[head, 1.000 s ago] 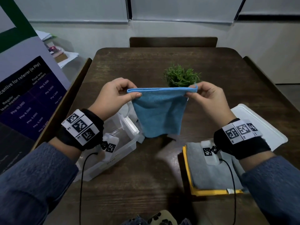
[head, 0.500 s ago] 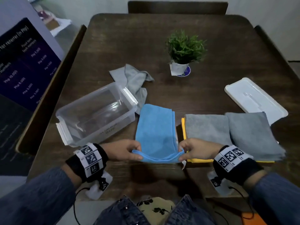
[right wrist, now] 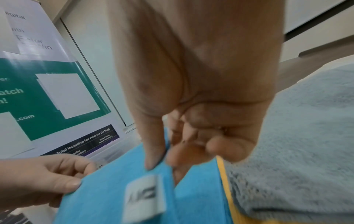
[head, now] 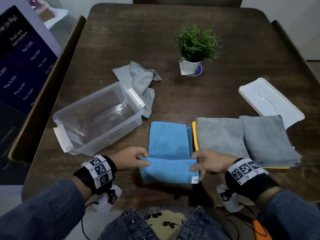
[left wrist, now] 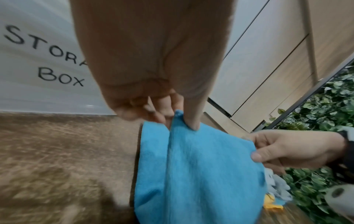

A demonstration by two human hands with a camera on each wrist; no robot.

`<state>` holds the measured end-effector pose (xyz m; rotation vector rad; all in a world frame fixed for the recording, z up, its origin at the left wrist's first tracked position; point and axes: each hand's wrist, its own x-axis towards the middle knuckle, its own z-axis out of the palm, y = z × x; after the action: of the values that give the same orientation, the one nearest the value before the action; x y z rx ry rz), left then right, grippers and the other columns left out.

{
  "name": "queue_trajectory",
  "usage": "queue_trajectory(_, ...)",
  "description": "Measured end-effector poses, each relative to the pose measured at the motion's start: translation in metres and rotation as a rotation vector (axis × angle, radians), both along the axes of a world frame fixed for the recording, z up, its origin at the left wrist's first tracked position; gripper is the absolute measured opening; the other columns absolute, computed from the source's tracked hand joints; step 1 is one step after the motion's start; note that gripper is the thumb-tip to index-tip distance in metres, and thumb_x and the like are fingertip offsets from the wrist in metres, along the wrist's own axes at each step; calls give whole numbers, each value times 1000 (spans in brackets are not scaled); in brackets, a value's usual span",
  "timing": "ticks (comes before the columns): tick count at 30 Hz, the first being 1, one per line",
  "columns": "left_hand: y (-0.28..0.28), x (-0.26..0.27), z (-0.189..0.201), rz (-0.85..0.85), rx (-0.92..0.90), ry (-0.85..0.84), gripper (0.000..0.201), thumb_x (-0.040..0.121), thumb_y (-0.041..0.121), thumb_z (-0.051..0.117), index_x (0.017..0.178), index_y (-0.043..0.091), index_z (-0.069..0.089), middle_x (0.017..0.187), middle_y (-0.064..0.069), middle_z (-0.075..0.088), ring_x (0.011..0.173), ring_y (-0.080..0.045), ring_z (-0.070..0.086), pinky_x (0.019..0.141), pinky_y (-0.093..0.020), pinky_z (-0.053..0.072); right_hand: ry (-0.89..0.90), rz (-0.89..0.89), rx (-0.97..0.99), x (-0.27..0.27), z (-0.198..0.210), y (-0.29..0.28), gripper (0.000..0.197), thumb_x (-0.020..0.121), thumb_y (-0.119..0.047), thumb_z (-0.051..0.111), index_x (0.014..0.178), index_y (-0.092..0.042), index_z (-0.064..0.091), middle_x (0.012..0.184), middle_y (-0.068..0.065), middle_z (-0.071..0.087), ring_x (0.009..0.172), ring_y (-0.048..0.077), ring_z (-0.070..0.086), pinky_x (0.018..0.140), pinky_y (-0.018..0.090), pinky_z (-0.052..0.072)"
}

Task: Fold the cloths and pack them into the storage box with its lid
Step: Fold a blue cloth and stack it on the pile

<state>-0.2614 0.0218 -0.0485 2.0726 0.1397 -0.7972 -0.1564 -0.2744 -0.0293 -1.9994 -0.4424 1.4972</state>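
A blue cloth [head: 168, 142] lies lengthwise on the table in front of me, its near end lifted and doubled over. My left hand [head: 135, 158] pinches the left corner of that near edge between thumb and fingers [left wrist: 193, 121]. My right hand [head: 206, 161] pinches the right corner, beside a white label [right wrist: 143, 197]. The clear storage box [head: 97, 116] marked "STORAGE BOX" stands open and empty at the left. Its white lid [head: 270, 101] lies at the right. Folded grey cloths [head: 245, 139] sit over a yellow one [head: 194, 135].
A crumpled grey cloth [head: 140, 80] lies behind the box. A small potted plant [head: 195, 47] stands at the table's middle back. Chairs flank the table, and a printed banner [head: 19, 63] stands at the left. The table's near edge is just below my wrists.
The blue cloth went from hanging in the air to lying on the table. Both hands now lift its near edge up and fold it forward. The head view has tilted downward.
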Motion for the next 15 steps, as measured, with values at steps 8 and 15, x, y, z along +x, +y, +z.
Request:
queue_trajectory(8,-20,61,-17,421,67,-242,7,87,20,69,91,18,65,73,-3,64,62,-11,56,65,-21,45,-428,-302,-90,47,-17,21,16,88,-9,64,79,-13,51,71,7,66,56,21,70,49,28,49)
queue_trajectory(15,-25,112,-40,592,97,-315,14,89,17,66,102,13,63,73,6,54,63,-4,50,59,-6,38,-538,-408,-107,79,-34,41,12,89,-4,57,80,-10,51,67,1,53,62,27,70,38,17,40)
